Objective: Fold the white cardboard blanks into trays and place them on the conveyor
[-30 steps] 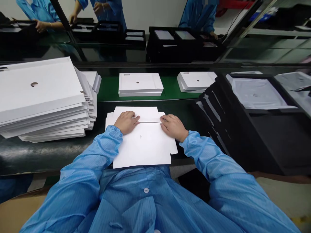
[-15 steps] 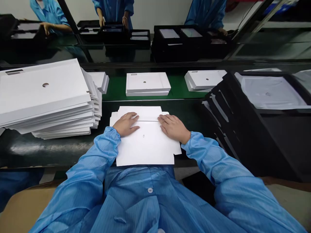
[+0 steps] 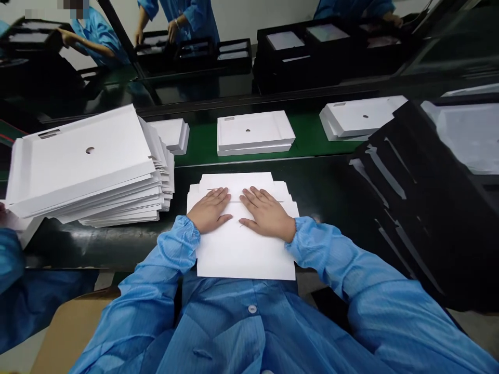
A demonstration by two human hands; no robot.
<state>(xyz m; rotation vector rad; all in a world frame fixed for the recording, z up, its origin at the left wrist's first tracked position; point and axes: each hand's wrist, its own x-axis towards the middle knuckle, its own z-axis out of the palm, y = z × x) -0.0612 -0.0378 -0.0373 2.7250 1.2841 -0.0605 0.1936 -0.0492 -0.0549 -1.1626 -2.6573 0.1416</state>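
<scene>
A flat white cardboard sheet point(image 3: 246, 254) with notched edges and a crease across its upper part lies in front of me, its near edge over my lap. My left hand point(image 3: 210, 209) rests flat on its upper left, fingers stretched out and pointing away. Palm down beside it, my right hand point(image 3: 267, 212) presses on the upper right near the crease, its fingers slightly spread. The two thumbs point toward each other with a small gap between them. Neither hand grips anything.
To the left leans a tall stack of white cardboard trays point(image 3: 89, 156). White trays point(image 3: 255, 130) sit on the green belt point(image 3: 202, 140) behind. Stacked black trays point(image 3: 421, 208) stand at the right. Co-workers in blue point(image 3: 191, 26) work across the line; another sleeve point(image 3: 10, 265) shows at the left.
Both hands have come closer together on the sheet, with the right hand moving inward and its fingers now pointing more away from me. The camera view has tilted and shifted slightly.
</scene>
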